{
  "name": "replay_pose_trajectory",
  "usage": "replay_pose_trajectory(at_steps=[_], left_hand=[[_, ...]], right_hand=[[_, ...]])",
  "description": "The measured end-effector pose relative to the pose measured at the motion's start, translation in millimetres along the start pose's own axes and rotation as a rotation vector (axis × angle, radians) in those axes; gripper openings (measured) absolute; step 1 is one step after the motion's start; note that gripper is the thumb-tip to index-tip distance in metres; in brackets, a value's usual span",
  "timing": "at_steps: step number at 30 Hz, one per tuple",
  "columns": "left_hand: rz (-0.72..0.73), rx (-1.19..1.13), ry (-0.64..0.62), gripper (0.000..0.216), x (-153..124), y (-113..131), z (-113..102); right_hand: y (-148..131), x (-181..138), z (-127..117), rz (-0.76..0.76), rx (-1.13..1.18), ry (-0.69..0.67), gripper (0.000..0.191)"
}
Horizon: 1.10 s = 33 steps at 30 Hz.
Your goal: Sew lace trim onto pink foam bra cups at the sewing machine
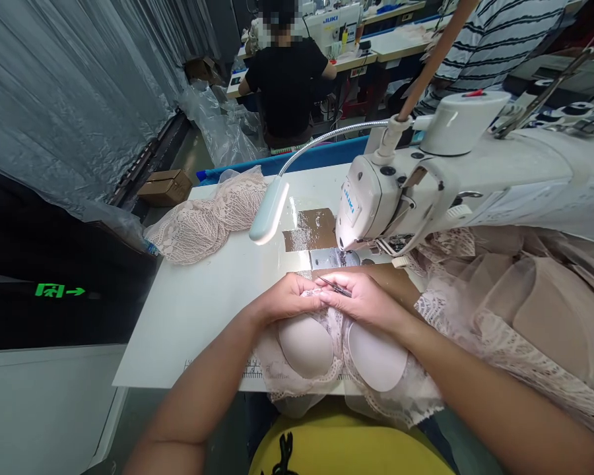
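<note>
A pale pink lace bra with two smooth moulded cups lies in front of me, over the table's front edge. My left hand is closed on the upper lace edge near the middle. Close beside it, my right hand pinches the same edge, fingertips nearly touching the left ones. Small dark thread snips stick out from the right hand, held within its fingers. Both hands are just in front of the sewing machine's needle plate. The exact bit of lace between the fingertips is hidden.
A white JUKI sewing machine stands ahead to the right, with a lamp on a bendable neck. Another lace piece lies at the table's far left. Beige lace pieces are heaped at right. A co-worker sits beyond.
</note>
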<state>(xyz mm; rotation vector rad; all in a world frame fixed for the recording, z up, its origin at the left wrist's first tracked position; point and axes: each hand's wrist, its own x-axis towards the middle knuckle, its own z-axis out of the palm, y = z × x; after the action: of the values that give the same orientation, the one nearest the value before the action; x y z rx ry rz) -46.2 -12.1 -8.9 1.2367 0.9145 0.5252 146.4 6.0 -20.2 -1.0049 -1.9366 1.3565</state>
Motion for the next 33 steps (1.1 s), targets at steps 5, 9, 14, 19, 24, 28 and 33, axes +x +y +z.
replay_pose_trajectory(at_steps=[5, 9, 14, 19, 24, 28, 33], left_hand=[[-0.048, 0.039, 0.036, 0.032, 2, -4, -1], [-0.061, 0.051, 0.041, 0.033, 3, -5, -2], [-0.048, 0.095, 0.025, 0.031, 3, -4, 0], [-0.001, 0.079, 0.000, 0.032, 0, 1, -5], [-0.133, 0.172, -0.117, 0.036, -17, 7, -36], [-0.096, 0.238, 0.070, 0.026, -28, 9, -52], [0.005, 0.211, 0.124, 0.023, -26, 13, -38]], right_hand=[[-5, -2, 5, -0.309, -0.278, 0.078, 0.019], [2, -2, 5, -0.421, -0.469, 0.151, 0.020], [10, 2, -2, -0.137, -0.423, 0.348, 0.018], [1, 1, -2, 0.009, -0.002, -0.047, 0.038], [-6, -3, -5, 0.094, -0.088, -0.110, 0.026], [-6, -3, -6, 0.084, -0.051, -0.295, 0.028], [-9, -1, 3, 0.158, 0.136, -0.134, 0.027]])
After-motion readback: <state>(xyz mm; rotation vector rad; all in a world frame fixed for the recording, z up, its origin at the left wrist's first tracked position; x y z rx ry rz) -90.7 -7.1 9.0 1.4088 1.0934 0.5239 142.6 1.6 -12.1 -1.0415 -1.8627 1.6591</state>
